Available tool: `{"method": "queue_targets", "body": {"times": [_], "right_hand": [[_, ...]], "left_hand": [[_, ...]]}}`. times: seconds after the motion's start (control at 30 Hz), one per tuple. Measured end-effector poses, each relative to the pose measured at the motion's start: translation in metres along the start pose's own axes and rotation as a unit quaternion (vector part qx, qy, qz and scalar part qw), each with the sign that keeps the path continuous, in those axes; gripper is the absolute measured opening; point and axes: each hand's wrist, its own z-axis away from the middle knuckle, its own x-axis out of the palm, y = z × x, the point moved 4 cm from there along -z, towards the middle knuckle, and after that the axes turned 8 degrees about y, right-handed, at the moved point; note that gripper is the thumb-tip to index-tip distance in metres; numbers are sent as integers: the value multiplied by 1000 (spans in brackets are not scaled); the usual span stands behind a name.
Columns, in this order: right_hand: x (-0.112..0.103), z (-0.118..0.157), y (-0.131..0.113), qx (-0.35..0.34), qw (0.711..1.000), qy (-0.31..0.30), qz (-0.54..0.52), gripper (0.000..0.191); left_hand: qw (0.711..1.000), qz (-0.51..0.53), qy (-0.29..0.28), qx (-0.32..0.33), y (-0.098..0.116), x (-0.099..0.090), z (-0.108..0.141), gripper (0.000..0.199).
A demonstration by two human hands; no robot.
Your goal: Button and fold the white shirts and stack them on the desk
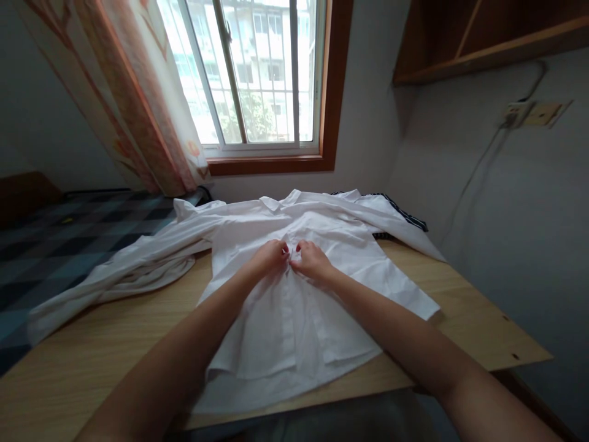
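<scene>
A white long-sleeved shirt (248, 350) lies front side up, its collar toward the window and its hem toward me. Both hands meet at the middle of its front opening. My left hand (271, 255) pinches one front edge of the shirt, and my right hand (313, 261) pinches the other edge close beside it. Below the hands the two front panels hang apart in a narrow gap. Any button between the fingertips is too small to make out. One sleeve stretches to the left past the board; the other reaches to the right.
The shirt rests on a pale wooden board (478, 313). Black striped cloth (405, 215) lies beneath its right shoulder. On the left is a dark checked bedspread (92, 227). Behind stand a curtain (124, 92) and a barred window (257, 80); a wall socket (534, 114) is at right.
</scene>
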Motion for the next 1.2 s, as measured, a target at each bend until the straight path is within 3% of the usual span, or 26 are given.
{"method": "queue_targets", "body": {"times": [0.2, 0.53, 0.7, 0.83, 0.9, 0.97, 1.1, 1.2], "right_hand": [[1, 5, -4, 34, 999, 24, 36, 34], [-5, 2, -10, -1, 995, 30, 92, 24], [-8, -9, 7, 13, 999, 19, -28, 14], [-13, -16, 15, 8, 985, 80, -151, 10], [-9, -16, 17, 19, 969, 95, -226, 9], [1, -15, 20, 72, 940, 67, -328, 8], [17, -10, 29, 181, 837, 12, -517, 9], [16, -8, 34, 204, 789, -8, -579, 16]], "left_hand": [[998, 0, 55, -31, 0, 14, 7, 20], [998, 6, 48, -39, -1, 15, 7, 13], [998, -14, 23, -48, 0, 13, 9, 16], [994, -102, -6, -48, 6, 11, 13, 27], [992, -119, -13, -42, 9, 10, 14, 28], [993, -110, -9, -37, 10, 10, 13, 28], [998, 1, 1, -57, 7, 12, 9, 30], [991, 105, 26, -77, 3, 16, 7, 32]]}}
